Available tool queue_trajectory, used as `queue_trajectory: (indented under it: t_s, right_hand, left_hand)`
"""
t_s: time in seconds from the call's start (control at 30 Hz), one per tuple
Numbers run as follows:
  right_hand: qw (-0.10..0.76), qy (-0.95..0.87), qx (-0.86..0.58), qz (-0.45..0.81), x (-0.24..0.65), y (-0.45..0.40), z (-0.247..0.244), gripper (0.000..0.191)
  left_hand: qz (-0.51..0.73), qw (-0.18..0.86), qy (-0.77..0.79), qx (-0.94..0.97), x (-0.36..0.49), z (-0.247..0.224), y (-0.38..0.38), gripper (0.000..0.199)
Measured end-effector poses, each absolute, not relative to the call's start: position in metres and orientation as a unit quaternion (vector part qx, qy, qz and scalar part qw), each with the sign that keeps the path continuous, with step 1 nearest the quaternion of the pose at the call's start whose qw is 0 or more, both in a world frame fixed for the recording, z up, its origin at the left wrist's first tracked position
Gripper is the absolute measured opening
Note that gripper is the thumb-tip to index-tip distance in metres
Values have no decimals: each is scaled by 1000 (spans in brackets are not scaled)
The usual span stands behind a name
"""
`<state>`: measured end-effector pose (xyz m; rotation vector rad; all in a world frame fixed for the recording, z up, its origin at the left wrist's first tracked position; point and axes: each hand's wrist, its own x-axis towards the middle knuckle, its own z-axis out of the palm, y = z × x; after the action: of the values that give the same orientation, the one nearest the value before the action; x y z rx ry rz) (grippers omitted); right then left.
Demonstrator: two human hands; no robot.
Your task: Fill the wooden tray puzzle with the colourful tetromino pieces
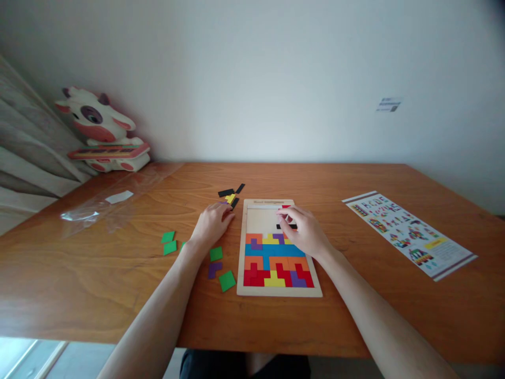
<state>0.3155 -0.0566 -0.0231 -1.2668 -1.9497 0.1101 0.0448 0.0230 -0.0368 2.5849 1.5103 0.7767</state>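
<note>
A wooden puzzle board (240, 263) lies flat, its lower part filled with red, yellow, purple, orange and blue pieces. My right hand (303, 229) is over the board's upper right, fingers bent together near a black piece (292, 227); whether they grip it is too small to tell. My left hand (213, 223) rests on the table left of the board, its fingertips beside a small pile of black pieces (226, 192) and a yellow piece (230, 198). What is under its fingers is hidden. Near my left forearm lie green squares (227, 281) and a purple piece (214, 270).
A printed pattern sheet (410, 231) lies on the right of the wooden table (315, 181). At the left are a clear plastic bag (94, 213) and a cow-shaped toy keyboard (106, 131), near a curtain (27, 142). A wall stands behind the table.
</note>
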Motion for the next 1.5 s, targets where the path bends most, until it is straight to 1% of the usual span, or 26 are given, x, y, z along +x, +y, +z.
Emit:
queue_trajectory:
  t_s: [0.1, 0.17, 0.3, 0.37, 0.47, 0.57, 0.67, 0.87, 1.03, 1.17, 1.23, 1.4, 1.5]
  right_hand:
    - [429, -743, -512, 48, 320, -54, -22, 11]
    - [438, -735, -515, 53, 321, -54, -21, 11]
    - [425, -741, -518, 50, 321, -54, -22, 10]
    - [412, -746, -521, 48, 320, -54, -22, 10]
    - [402, -750, -523, 49, 320, -55, -23, 11]
    - [401, -752, -521, 50, 320, -55, -22, 12]
    - [401, -755, -517, 53, 321, -55, -22, 14]
    - [398, -754, -520, 54, 322, -55, -23, 13]
    - [401, -753, -519, 48, 322, -55, -22, 12]
    - [400, -754, -519, 49, 323, -55, -21, 11]
    - [396, -755, -520, 52, 323, -55, -21, 11]
    - [389, -765, -510, 61, 321, -55, -21, 11]
    - [386, -765, -511, 64, 320, -55, -21, 11]
  left_hand:
    - [246, 45, 510, 823, 43, -38, 25, 14]
    - [245, 39, 506, 826, 44, -38, 24, 15]
    - [252, -2, 435, 864, 51, -36, 21, 27]
    - [236, 2, 419, 877, 54, -35, 19, 29]
    - [225, 23, 451, 863, 54, -33, 19, 25]
    - [250, 40, 467, 847, 51, -36, 21, 19]
    - [272, 39, 485, 830, 48, -39, 22, 18]
    - [252, 48, 517, 816, 44, -36, 23, 29]
    - [257, 55, 503, 823, 45, -35, 20, 31]
    - [298, 101, 451, 835, 57, -31, 10, 23]
    - [308, 103, 404, 855, 64, -28, 3, 22]
    - [271, 104, 259, 921, 81, -25, -10, 27]
    - [265, 124, 238, 926, 87, -29, -12, 28]
